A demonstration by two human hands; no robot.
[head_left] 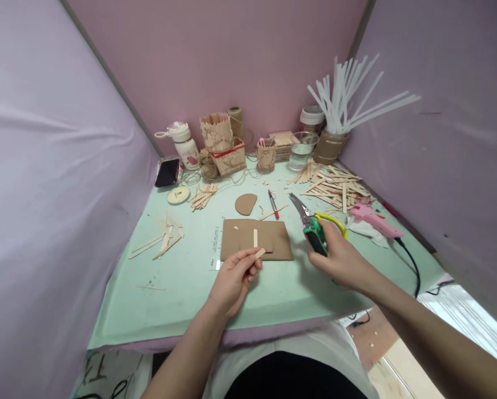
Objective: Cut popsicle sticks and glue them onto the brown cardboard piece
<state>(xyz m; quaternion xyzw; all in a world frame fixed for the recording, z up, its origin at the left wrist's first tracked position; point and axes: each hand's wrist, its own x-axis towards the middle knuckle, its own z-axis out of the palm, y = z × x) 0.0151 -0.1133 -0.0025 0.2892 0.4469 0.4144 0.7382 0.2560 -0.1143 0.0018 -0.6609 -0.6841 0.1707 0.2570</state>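
Observation:
Between thumb and fingers, my left hand point(239, 277) pinches a short piece of wooden stick point(260, 253) over the front edge of a brown cardboard sheet point(235, 238). Another pale stick piece point(255, 238) lies upright in view on that sheet. To the right, my right hand point(335, 255) is on the green and black handles of the shears point(313, 228), whose blades point up and left. A rounded cardboard piece point(245, 204) and a red pen point(273, 204) lie behind the sheet.
A heap of wooden sticks point(333, 185) and a pink glue gun point(375, 220) with a black cord are at the right. Behind stand a water bowl point(301, 152), a stick basket point(230, 159) and a white bottle point(186, 149). Split sticks point(165, 241) lie at the left.

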